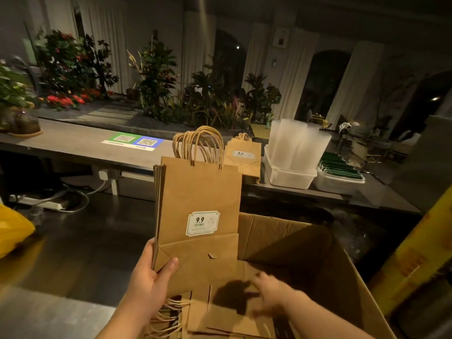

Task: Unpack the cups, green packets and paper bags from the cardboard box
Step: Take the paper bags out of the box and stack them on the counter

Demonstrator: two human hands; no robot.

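My left hand [149, 282] grips the lower left corner of a stack of flat brown paper bags [198, 201], held upright above the open cardboard box [325, 263]. Each bag has twine handles and a white "9.9" sticker. My right hand [266, 293] is blurred, low inside the box, over more paper bags [220, 319] that lie flat on the bottom; whether it holds anything is unclear. On the counter stand another paper bag stack [244, 157], clear plastic cups [298, 145] in a white tub, and green packets [340, 167] in a second white tub.
A long grey counter [73, 143] with a QR-code sign [133, 141] runs across the middle. Plants stand behind it. A yellow bag [12, 228] lies at the left, a yellow post [415, 253] rises at the right, and cables with a power strip [51, 204] lie under the counter.
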